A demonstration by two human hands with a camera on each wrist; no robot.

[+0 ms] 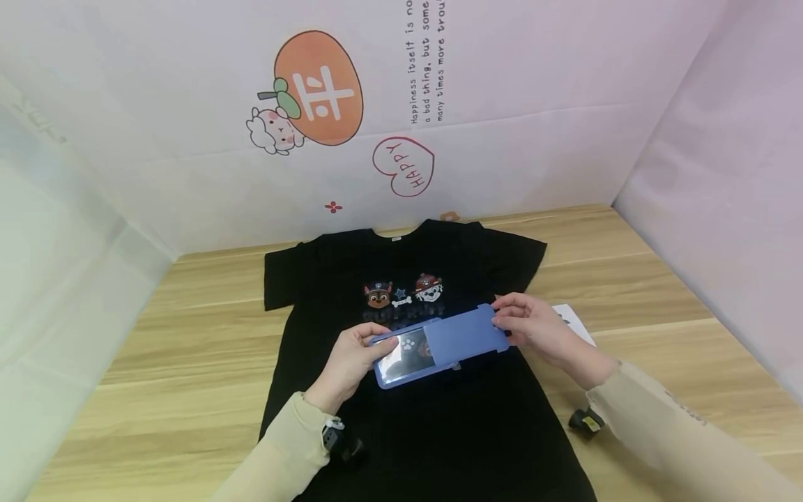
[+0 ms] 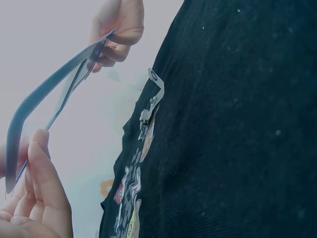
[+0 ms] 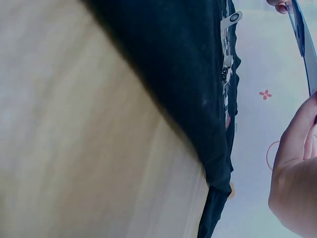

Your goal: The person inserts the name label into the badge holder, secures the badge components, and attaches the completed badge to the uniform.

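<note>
1. A person's left hand (image 1: 351, 359) pinches the near-left end of a blue case (image 1: 467, 338), thumb on top; the right hand (image 1: 533, 326) pinches the opposite end between thumb and fingers.

2. The case is held aloft, slightly tilted, over the middle of the tabletop (image 1: 157, 362). A clear window (image 1: 401, 362) fills its left part, a white paw mark visible there; plain blue covers the right. Seen from the left wrist, its layers stand slightly apart.

3. It looks light, thin and fairly stiff, probably smooth plastic that could slip. The rims at both ends seem the best hold; the window would likely smudge or scratch.

4. Beneath lies a black shirt (image 1: 401, 432), soft and flat, its collar by the tabletop's far edge and a cartoon print (image 1: 401, 296) across the chest. A small metal piece (image 2: 157, 91) shows near the print; whether it is fixed there cannot be told.

5. Right of the shirt, toward the tabletop's right edge, lies a white card (image 1: 580, 328), partly hidden by the right hand. A printed backdrop (image 1: 533, 84) rises behind the far edge.
</note>
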